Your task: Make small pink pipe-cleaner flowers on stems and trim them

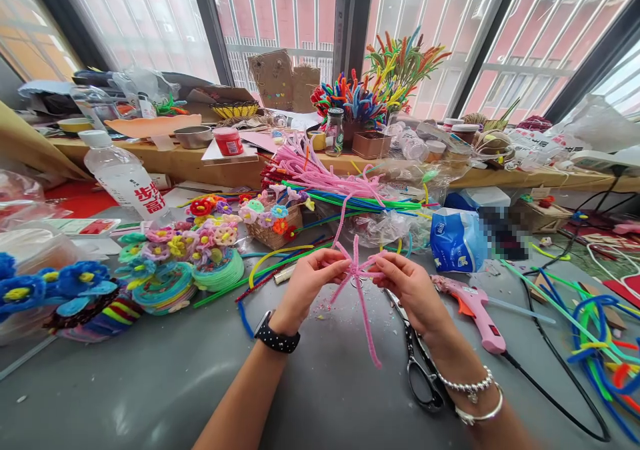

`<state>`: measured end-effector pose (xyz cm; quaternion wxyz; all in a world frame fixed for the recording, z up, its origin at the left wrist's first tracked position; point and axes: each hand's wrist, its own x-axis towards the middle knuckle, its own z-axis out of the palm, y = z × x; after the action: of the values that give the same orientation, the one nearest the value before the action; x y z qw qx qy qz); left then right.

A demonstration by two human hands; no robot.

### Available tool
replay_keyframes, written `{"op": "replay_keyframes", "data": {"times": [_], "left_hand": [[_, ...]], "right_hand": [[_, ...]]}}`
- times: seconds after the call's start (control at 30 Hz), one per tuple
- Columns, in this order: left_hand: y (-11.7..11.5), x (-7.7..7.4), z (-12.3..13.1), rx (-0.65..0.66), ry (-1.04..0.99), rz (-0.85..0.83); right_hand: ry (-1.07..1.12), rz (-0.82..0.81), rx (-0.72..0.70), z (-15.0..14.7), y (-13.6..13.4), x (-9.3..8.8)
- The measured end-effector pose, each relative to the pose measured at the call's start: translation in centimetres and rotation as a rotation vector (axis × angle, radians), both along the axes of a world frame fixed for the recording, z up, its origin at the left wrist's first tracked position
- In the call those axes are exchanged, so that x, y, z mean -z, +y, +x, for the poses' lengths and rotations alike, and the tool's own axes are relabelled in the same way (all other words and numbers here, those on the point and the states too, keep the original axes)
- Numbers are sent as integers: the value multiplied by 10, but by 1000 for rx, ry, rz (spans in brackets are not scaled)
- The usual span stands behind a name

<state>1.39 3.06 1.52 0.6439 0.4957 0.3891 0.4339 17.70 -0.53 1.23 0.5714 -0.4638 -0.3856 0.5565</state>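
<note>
My left hand [309, 283] and my right hand [410, 287] meet above the grey table [150, 383], both pinching a bundle of pink pipe cleaners [357, 273]. The pink stems cross between my fingers, fanning up and out, and one long end hangs down toward the table. A black watch sits on my left wrist and silver bracelets on my right. Black-handled scissors [420, 363] lie just under my right wrist. A pink glue gun [473, 307] lies to the right of that hand.
Finished pipe-cleaner flowers [200, 237] and coiled baskets fill the left. A water bottle [125, 177] stands at back left. Loose pipe cleaners [345, 190] are piled behind my hands, a blue tissue pack [457, 240] lies right, and more stems [600, 330] at far right.
</note>
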Motion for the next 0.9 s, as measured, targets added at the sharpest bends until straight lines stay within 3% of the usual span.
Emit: {"op": "replay_keyframes", "data": {"times": [0.17, 0.27, 0.4, 0.57, 0.9], "left_hand": [[-2, 3, 3, 124, -255, -206], [-4, 4, 6, 210, -287, -304], [-5, 4, 9, 131, -192, -233], [-3, 4, 8, 0, -217, -186], [-6, 0, 8, 4, -178, -159]], "right_hand": [[36, 25, 70, -1, 0, 2], [53, 9, 53, -2, 0, 2], [105, -9, 37, -2, 1, -1], [232, -13, 117, 6, 4, -1], [-42, 55, 100, -1, 2, 3]]}}
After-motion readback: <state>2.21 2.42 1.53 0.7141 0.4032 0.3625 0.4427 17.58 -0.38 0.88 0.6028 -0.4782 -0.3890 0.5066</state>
